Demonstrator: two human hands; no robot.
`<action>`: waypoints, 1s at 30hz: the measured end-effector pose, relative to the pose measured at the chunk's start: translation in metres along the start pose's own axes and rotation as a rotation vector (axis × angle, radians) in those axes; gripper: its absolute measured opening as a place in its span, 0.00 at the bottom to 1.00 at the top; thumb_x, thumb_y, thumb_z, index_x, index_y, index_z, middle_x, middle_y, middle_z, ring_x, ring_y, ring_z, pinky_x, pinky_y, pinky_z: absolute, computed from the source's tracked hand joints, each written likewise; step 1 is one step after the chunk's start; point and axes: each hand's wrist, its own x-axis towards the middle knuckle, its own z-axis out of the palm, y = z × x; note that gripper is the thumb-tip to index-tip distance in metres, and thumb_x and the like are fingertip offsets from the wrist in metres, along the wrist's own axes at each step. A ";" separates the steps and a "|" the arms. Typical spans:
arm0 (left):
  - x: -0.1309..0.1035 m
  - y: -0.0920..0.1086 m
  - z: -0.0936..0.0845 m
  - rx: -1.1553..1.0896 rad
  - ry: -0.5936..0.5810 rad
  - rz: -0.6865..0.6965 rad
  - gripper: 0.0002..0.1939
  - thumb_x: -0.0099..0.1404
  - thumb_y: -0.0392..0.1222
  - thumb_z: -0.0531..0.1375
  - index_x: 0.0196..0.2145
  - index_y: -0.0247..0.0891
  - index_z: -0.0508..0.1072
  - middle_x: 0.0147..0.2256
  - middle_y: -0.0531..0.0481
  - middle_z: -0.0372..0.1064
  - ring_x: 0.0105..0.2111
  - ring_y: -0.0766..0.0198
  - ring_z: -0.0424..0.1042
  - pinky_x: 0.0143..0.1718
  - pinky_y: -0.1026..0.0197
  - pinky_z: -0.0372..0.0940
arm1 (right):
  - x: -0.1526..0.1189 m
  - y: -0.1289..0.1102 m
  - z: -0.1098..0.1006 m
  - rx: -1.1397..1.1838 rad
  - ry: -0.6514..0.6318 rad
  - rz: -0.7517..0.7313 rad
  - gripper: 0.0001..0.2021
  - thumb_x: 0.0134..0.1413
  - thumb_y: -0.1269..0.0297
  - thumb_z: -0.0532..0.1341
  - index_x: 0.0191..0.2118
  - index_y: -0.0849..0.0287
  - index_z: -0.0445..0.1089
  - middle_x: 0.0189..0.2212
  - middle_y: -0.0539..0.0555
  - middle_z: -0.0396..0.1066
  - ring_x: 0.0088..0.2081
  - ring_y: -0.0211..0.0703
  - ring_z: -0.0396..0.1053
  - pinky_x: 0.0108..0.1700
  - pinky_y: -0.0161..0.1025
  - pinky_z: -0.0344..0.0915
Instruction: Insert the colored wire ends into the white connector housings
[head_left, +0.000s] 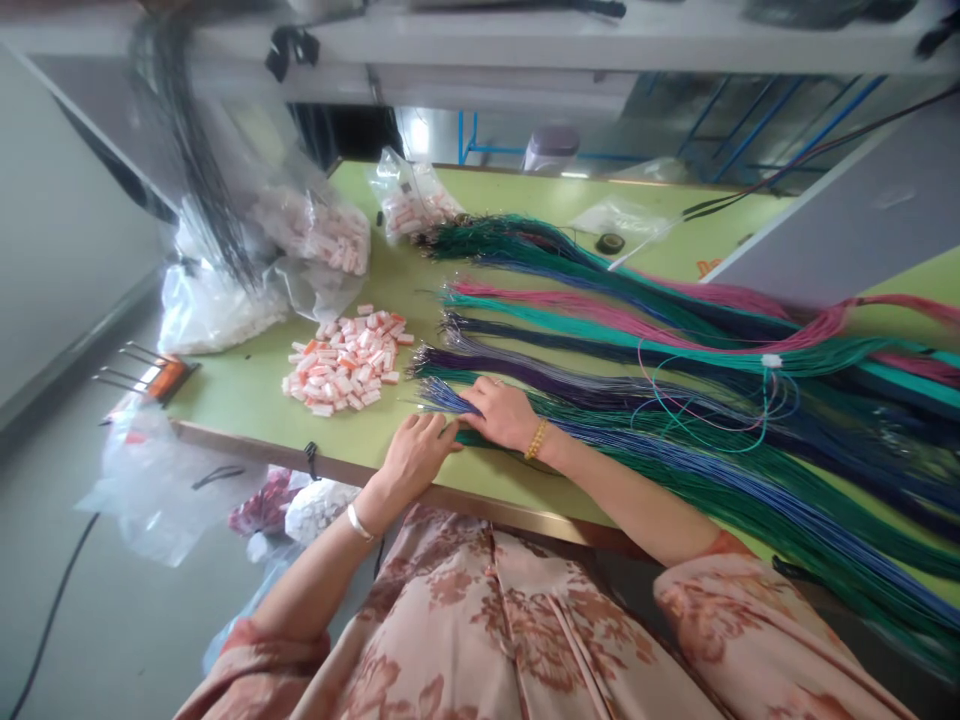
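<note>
In the head view, we look over a green table (247, 390) below a pale shelf (525, 45), with a slanting grey panel (840, 190) hemming in the far right. The wooden front edge (517, 512) runs close to our body, just short of our hands. Our right hand (506, 412) lies over the blue wires (686, 452), fingers bent down onto them near their tips. Our left hand (416, 452) sits just beside it at the edge, fingers curled, its fingertips almost meeting the right's. The view is soft there, so we cannot tell whether either hand pinches a strand. The blue wires trail off to the right along green wires (757, 475), leaving little room on that side. To the left, a strip of green surface separates us from the connector pile (346, 365); plastic bags (217, 310) crowd the space beyond it.
</note>
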 end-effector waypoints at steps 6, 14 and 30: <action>0.001 -0.003 -0.002 0.045 0.006 -0.130 0.15 0.67 0.53 0.55 0.36 0.38 0.73 0.33 0.43 0.69 0.37 0.53 0.68 0.39 0.52 0.57 | 0.005 -0.003 0.011 0.067 0.008 -0.048 0.17 0.65 0.61 0.53 0.54 0.55 0.71 0.43 0.58 0.70 0.45 0.46 0.64 0.44 0.38 0.62; -0.007 -0.005 -0.001 0.090 0.054 -0.072 0.15 0.67 0.53 0.55 0.35 0.38 0.73 0.32 0.43 0.70 0.39 0.52 0.67 0.44 0.51 0.57 | 0.003 0.003 0.001 0.147 0.060 -0.021 0.16 0.65 0.57 0.54 0.50 0.55 0.73 0.42 0.56 0.71 0.43 0.43 0.67 0.43 0.36 0.63; 0.037 -0.011 0.002 -0.016 0.056 -0.075 0.17 0.68 0.44 0.54 0.52 0.37 0.70 0.55 0.40 0.68 0.53 0.51 0.65 0.52 0.50 0.60 | 0.014 0.030 -0.013 0.076 0.117 0.191 0.15 0.65 0.59 0.53 0.50 0.53 0.72 0.47 0.55 0.71 0.46 0.43 0.69 0.44 0.37 0.64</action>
